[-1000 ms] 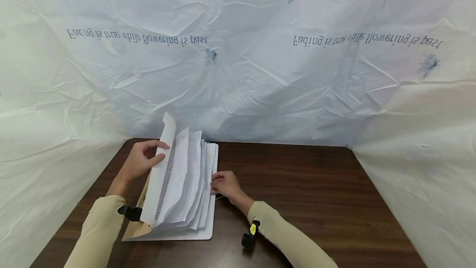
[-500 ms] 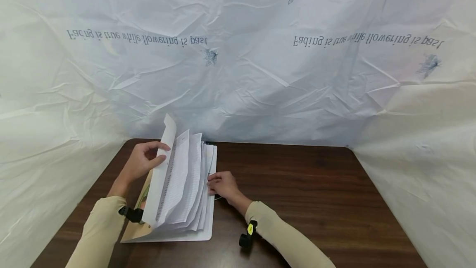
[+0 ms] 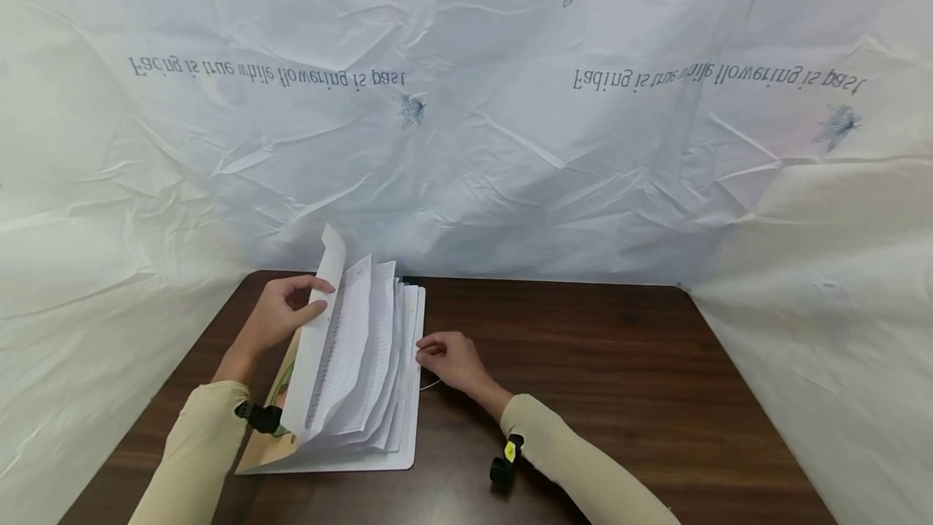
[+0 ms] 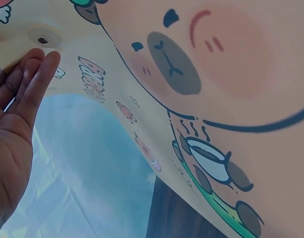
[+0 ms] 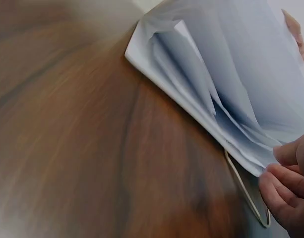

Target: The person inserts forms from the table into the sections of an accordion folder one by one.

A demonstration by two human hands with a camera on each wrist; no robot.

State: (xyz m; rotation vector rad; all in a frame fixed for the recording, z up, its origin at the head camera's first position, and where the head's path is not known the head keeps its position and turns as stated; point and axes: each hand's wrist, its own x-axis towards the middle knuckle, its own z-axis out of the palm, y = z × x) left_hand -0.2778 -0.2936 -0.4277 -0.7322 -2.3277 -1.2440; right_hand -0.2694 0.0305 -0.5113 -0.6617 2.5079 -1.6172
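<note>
A file folder (image 3: 408,460) lies partly opened on the left of the table. My left hand (image 3: 280,310) pinches its raised front cover (image 3: 308,367) between thumb and fingers. The cover's outer side, with a cartoon bear face (image 4: 231,64) and a metal snap (image 4: 42,39), fills the left wrist view. Printed sheets (image 3: 350,363) fan out inside the folder. At its right edge, my right hand (image 3: 453,363) pinches the rim with thumb and curled fingers. A thin elastic cord (image 5: 245,191) loops out from the edge beside those fingers.
The folder stands on a dark wooden table (image 3: 583,355). White plastic sheeting (image 3: 481,168) with printed lettering hangs behind and on both sides. Black wrist cameras (image 3: 501,472) sit on both beige sleeves.
My right hand has moved slightly left with the folder's edge, then back right, its fingertips now at the very edge. My left hand stays on the cover with little change.
</note>
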